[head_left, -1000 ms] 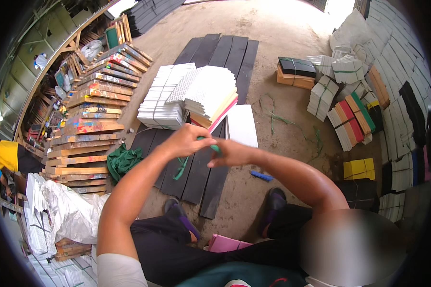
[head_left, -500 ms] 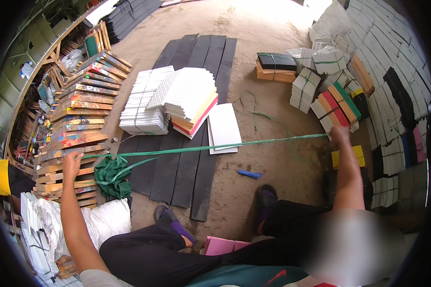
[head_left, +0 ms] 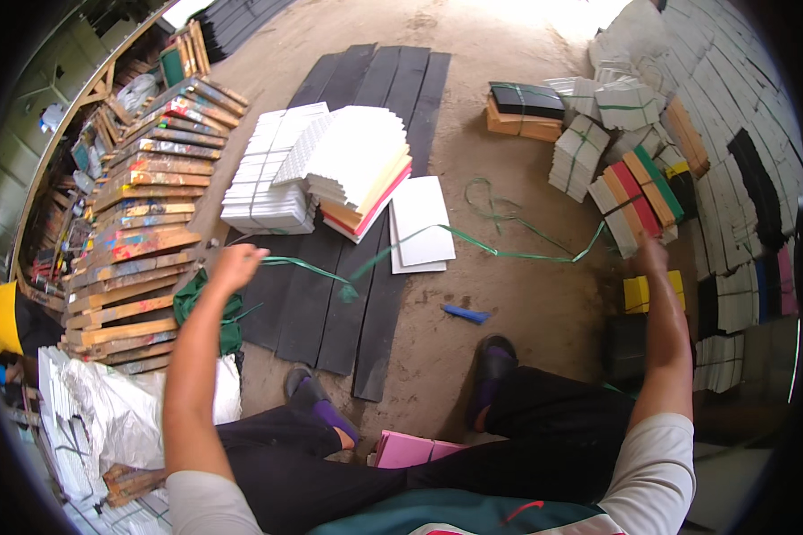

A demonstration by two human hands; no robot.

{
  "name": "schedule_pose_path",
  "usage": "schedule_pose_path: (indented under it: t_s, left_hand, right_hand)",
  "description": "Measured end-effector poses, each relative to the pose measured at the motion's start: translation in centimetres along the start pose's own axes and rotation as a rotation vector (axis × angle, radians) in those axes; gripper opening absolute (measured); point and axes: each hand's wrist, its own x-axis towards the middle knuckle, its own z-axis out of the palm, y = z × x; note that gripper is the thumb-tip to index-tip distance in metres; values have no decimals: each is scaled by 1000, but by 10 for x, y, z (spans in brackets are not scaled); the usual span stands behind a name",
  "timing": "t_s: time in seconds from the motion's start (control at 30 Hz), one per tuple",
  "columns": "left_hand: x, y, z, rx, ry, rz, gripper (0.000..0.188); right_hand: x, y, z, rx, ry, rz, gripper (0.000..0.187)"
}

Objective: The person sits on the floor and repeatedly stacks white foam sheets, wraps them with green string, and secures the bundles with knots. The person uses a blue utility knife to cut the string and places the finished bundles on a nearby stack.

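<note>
A thin green plastic strap hangs slack between my two hands, sagging across the sheets and the ground. My left hand is closed on its left end, above the dark boards. My right hand grips the other end, close to a tied bundle of white, red and green sheets. Beyond the strap, a fanned stack of white, yellow and red sheets leans against a tied white stack. Two loose white sheets lie beside them. Crumpled green cloth-like material is below my left hand.
Long dark boards lie on the dirt floor. Stained wooden frames line the left, above a white sack. A blue-handled tool rests before my feet, and a pink bundle between my legs. Tied stacks crowd the right.
The strap, stretched taut before, is now slack and looping. My left hand has moved right and a little away from me with it. My right hand has shifted slightly right.
</note>
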Motion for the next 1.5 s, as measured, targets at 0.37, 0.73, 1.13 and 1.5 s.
schedule_pose_path:
  t_s: [0.37,0.73,1.13,1.5]
  left_hand:
    - [-25,166,99,-436,-495,196,40]
    - [-65,-55,-29,-173,-507,-125,56]
    - [-143,-142,11,382,-534,-244,46]
    - [-77,-85,149,337,-347,-224,68]
  right_hand:
    - [-278,-484,7,567,-519,-1401,84]
    - [-173,-452,8,638,-1010,-652,36]
    - [-181,-411,119,187,-667,-608,23]
    - [-197,-439,160,54,-542,-541,62]
